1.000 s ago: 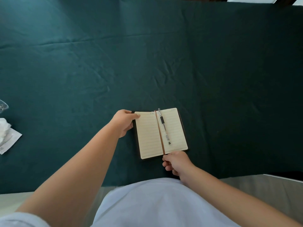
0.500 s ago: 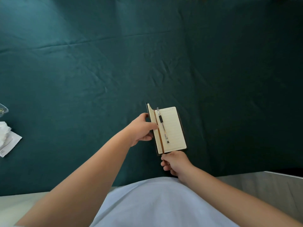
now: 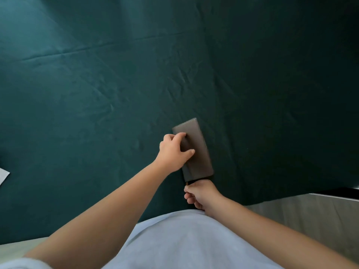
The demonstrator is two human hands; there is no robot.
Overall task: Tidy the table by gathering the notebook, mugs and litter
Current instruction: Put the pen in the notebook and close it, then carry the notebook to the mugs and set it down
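Closed notebook [image 3: 195, 150] lies flat on the green tablecloth [image 3: 97, 94] near its front edge, left hand [image 3: 173, 151] resting on the cover with fingers spread, right hand [image 3: 200, 194] pinching the near end.

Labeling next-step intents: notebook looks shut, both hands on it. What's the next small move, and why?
Probably lift the notebook off the green cloth. Its cover is down, the left hand presses on top with fingers spread, and the right hand grips its near edge, so it looks ready to carry.
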